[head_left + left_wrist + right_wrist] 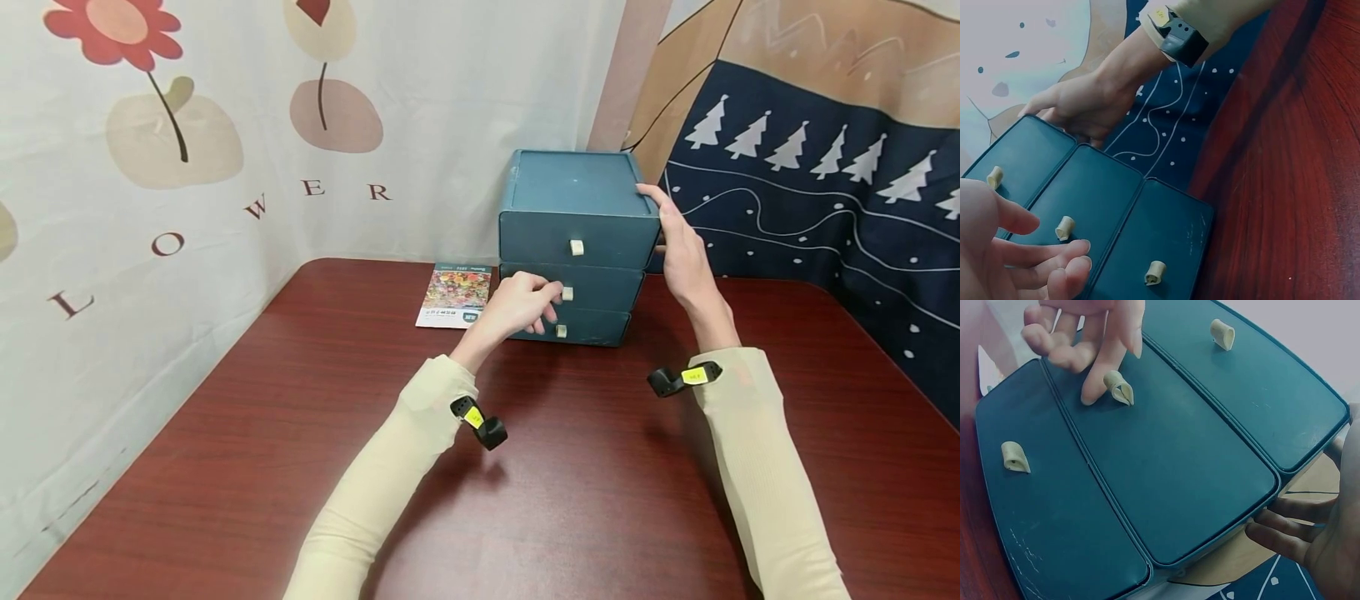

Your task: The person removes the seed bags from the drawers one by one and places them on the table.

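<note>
A dark teal cabinet of three stacked drawers stands at the back of the table, each drawer front bearing a small cream pull tab. My left hand is at the middle drawer's pull tab. Its thumb and fingers are spread apart either side of that tab, and no pinch shows in the left wrist view. The lowest tab lies just beneath the fingers. My right hand rests against the cabinet's right side, one fingertip over the top edge and the others along the side. All three drawers appear closed.
A flowery printed packet or card lies left of the cabinet. The red-brown wooden table meets a white flower-print curtain on the left and a navy tree-print cloth on the right.
</note>
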The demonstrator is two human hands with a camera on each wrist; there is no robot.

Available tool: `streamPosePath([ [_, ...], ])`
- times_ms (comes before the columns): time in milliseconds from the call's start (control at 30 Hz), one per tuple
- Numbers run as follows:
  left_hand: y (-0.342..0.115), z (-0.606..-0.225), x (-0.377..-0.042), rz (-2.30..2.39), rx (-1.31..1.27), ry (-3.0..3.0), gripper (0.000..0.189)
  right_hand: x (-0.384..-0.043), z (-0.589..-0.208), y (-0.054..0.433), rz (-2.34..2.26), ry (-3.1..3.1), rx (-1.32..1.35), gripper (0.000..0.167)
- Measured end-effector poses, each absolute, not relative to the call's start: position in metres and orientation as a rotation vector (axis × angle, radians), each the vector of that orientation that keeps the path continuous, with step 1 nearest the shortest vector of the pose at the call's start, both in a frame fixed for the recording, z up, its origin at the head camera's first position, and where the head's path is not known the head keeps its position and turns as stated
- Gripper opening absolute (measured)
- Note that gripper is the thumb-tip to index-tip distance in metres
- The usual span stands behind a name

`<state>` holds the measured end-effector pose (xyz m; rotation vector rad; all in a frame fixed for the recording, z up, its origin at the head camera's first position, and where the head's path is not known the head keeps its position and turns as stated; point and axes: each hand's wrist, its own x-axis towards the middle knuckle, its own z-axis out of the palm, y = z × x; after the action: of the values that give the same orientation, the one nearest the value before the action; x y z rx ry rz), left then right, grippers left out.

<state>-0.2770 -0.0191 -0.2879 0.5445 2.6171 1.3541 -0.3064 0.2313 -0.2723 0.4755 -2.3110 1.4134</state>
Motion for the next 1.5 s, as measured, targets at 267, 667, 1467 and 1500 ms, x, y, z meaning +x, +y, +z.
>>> streamPosePath([
  [267,-0.016,-0.294,-0.278,1.354,0.607,2.587,0.037,-0.306,-0.273,0.231,1.411,-2.312,0.478,0.055],
  [667,-0.012,-0.303,-0.279,1.373,0.666,2.608,0.033,-0.307,-0.272,0.232,1.42,-2.31,0.479,0.055],
  [1467,-0.011,-0.303,-0.266,1.387,0.652,2.692,0.023,-0.306,-0.271,0.231,1.421,-2.317,0.473,0.055],
  [1500,-0.01,-0.304,-0.265,1.388,0.654,2.691,0.023,-0.306,-0.272,0.231,1.423,-2.319,0.471,0.055],
])
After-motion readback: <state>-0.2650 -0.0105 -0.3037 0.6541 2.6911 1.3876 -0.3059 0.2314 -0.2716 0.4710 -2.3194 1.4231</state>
